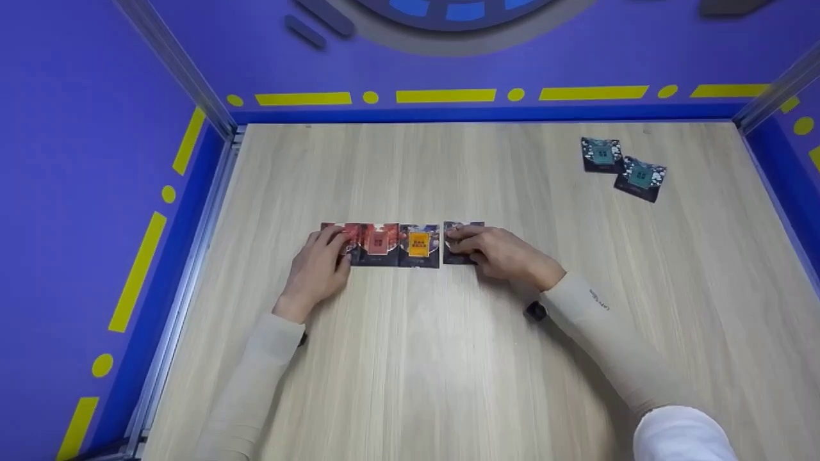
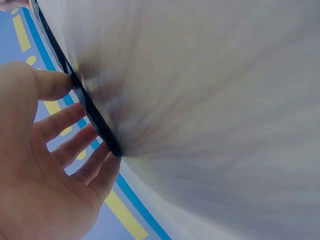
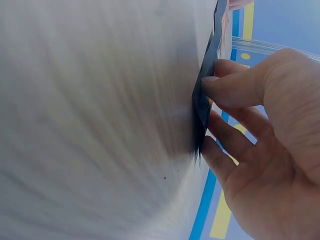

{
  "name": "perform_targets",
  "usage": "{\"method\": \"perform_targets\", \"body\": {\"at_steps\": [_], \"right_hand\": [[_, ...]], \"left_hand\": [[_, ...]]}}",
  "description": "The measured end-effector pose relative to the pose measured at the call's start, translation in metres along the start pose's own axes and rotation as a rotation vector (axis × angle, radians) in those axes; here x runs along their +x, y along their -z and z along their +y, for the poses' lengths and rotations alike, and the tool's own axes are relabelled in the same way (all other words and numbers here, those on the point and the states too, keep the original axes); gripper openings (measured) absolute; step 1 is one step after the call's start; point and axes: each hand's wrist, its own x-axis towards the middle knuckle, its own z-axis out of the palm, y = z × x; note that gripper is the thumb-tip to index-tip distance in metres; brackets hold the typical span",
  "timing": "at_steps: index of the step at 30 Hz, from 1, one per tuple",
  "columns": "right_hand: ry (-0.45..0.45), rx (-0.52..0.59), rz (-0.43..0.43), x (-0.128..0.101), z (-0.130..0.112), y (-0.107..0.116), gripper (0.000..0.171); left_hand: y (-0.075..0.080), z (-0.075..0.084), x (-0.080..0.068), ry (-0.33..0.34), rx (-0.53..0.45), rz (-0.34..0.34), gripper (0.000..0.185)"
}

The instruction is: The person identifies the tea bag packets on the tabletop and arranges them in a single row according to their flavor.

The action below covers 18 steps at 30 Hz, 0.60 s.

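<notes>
Three square printed packets lie in a row: a red packet [image 1: 332, 228] under the left hand, another red packet [image 1: 378, 243], and a packet with an orange label [image 1: 419, 244]. The left hand [image 1: 318, 264] rests on the leftmost one, fingers spread and fingertips along its edge in the left wrist view. Right of the row, across a narrow gap, is a dark packet [image 1: 456, 256]. My right hand [image 1: 500, 251] holds it, thumb at the near edge and fingertips on top; its label is mostly covered. In the right wrist view the dark packet [image 3: 202, 102] looks slightly bent.
Two packets with teal labels lie at the back right, the left one [image 1: 602, 155] touching the tilted right one [image 1: 640, 178]. A wooden tabletop [image 1: 410, 358] lies under everything. Blue panels [image 1: 448, 70] with yellow marks stand along its back and sides.
</notes>
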Motion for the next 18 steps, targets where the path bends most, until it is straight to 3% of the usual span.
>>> {"method": "perform_targets", "body": {"at_steps": [18], "right_hand": [[0.055, 0.007, -0.008, 0.0009, -0.0006, -0.0039, 0.042]], "left_hand": [[0.0002, 0.0002, -0.0009, -0.009, 0.002, 0.02, 0.047]]}}
